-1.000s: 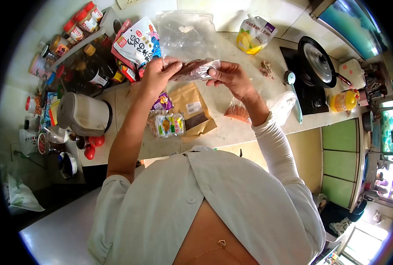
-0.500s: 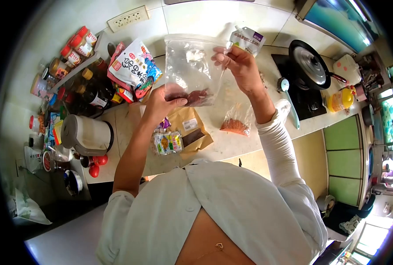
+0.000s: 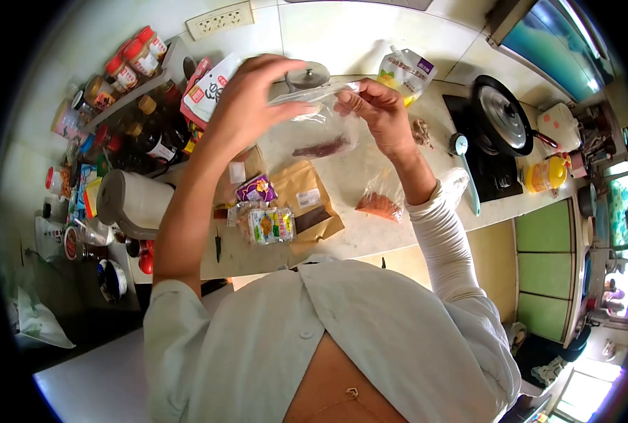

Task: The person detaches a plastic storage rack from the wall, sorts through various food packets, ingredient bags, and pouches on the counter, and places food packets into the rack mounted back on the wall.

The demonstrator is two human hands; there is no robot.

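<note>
A clear zip bag (image 3: pixel 285 139) hangs over the counter with dark reddish pieces (image 3: pixel 321 146) at its bottom. My right hand (image 3: pixel 382 116) pinches the bag's upper right corner between thumb and fingers. At the bag's upper left, my left hand (image 3: pixel 261 95) is open, its thumb and fingers spread apart near the top edge; whether the thumb touches the plastic I cannot tell. Below on the counter lie a brown paper pouch (image 3: pixel 303 176), a purple packet (image 3: pixel 256 189) and a clear packet with a colourful label (image 3: pixel 271 225). Right of these rests a clear bag of orange-red bits (image 3: pixel 381 204).
A spouted pouch (image 3: pixel 405 74) stands by the wall. At right are a lidded black pan (image 3: pixel 498 116) on the stove, a light-blue brush (image 3: pixel 472 183) and a yellow container (image 3: pixel 545 175). Jars and bottles (image 3: pixel 151 141) crowd the left, beside a beige canister (image 3: pixel 134 201).
My left hand has let go of the bag's lower left and moved up to its top, fingers spreading. My right hand keeps the corner, and the bag's upper part has folded over.
</note>
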